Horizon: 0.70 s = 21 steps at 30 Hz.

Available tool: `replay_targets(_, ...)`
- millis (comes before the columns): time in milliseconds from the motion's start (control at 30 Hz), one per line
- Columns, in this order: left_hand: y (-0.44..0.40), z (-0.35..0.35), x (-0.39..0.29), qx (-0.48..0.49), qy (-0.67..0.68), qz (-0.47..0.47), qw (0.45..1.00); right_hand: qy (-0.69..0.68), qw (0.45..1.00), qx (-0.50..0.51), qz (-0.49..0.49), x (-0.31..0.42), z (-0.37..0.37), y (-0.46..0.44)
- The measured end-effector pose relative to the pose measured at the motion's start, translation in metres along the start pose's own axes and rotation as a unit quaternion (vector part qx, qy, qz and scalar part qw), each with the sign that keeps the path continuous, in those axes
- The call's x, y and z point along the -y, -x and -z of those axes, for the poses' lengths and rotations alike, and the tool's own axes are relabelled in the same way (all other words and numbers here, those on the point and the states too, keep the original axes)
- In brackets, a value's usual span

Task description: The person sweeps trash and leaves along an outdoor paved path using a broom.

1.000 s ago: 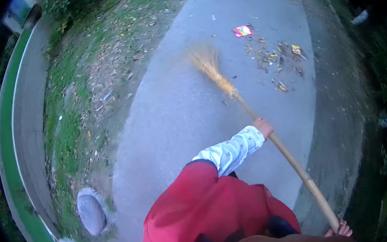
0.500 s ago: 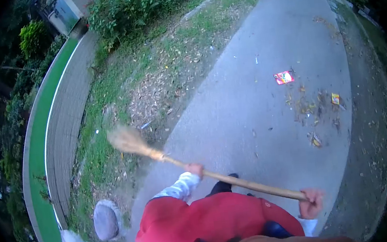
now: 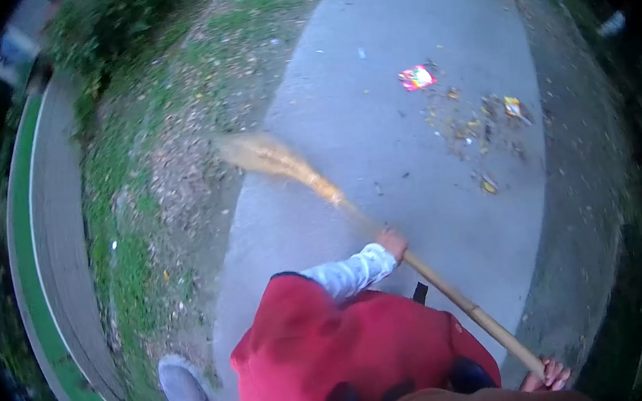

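Note:
A long-handled straw broom [image 3: 475, 311] runs slantwise across the view, from lower right to upper left. My left hand [image 3: 393, 244] grips the handle partway down, below a white patterned sleeve. Near the handle's top end, my right hand [image 3: 547, 375] is wrapped round it. The broom's bristles, blurred by motion, are over the path's left edge beside the grass. Ahead on the path lie a red and pink wrapper [image 3: 416, 77], a yellow wrapper [image 3: 513, 106] and scattered dry leaves [image 3: 487, 184].
The grey paved path [image 3: 333, 103] stretches forward. Leaf-strewn grass [image 3: 173, 170] borders it on the left, with a round stone [image 3: 184, 387] lower down. Further left is a green strip [image 3: 30, 276]. Dark dirt [image 3: 583, 248] lies along the right edge.
The bristle end has swung up and to the right, from the grass to the path's edge. My left hand has moved up and right; my right hand is lower. The wrappers appear further left.

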<state>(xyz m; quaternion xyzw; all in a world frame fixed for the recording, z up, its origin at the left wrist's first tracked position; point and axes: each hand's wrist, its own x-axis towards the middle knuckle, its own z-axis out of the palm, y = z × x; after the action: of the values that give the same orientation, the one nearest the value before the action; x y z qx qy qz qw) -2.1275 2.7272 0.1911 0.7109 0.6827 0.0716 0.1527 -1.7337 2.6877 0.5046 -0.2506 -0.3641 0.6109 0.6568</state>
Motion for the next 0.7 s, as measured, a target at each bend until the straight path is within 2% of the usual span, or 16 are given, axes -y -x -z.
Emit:
replay_targets(100,-0.091,0.01,-0.053,0.049,0.017,-0.074,0.996,0.006,0.994,-0.074,0.076,0.023,0.017,0.028)
replay_targets(167,-0.146,0.018,-0.088,0.053,0.005,-0.117,0.992,0.014,0.982,-0.14,0.126,0.031,0.027,0.04)
replay_targets(233,-0.186,0.027,-0.144,0.041,0.005,-0.196,0.98,0.035,0.967,-0.16,0.193,0.048,0.049,0.061)
replay_targets(300,-0.214,0.047,-0.204,0.013,0.018,-0.288,0.957,0.045,0.954,-0.166,0.247,0.071,0.079,0.077)
replay_targets(333,-0.222,0.052,-0.239,0.007,0.021,-0.33,0.944,0.038,0.926,-0.233,0.294,0.086,0.092,0.089)
replay_targets(433,-0.248,0.007,-0.34,0.006,0.051,-0.426,0.903,0.031,0.897,-0.254,0.359,0.127,0.149,0.12)
replay_targets(467,-0.25,0.009,-0.368,-0.009,0.067,-0.483,0.873,0.006,0.87,-0.293,0.396,0.137,0.161,0.139)
replay_targets(533,-0.248,0.004,-0.428,0.154,-0.039,-0.553,0.818,0.057,0.849,-0.292,0.437,0.155,0.162,0.185)
replay_targets(567,-0.245,-0.006,-0.456,0.196,-0.028,-0.584,0.787,0.084,0.84,-0.29,0.451,0.166,0.154,0.196)
replay_targets(600,-0.241,-0.018,-0.483,0.239,-0.017,-0.607,0.758,0.091,0.648,-0.55,0.519,0.176,0.122,0.158)
replay_targets(667,-0.225,-0.015,-0.527,0.219,0.065,-0.657,0.719,0.121,0.469,-0.673,0.558,0.197,0.074,0.128)
replay_targets(700,-0.216,-0.009,-0.559,0.26,0.038,-0.673,0.692,0.156,0.542,-0.586,0.582,0.205,0.07,0.157)
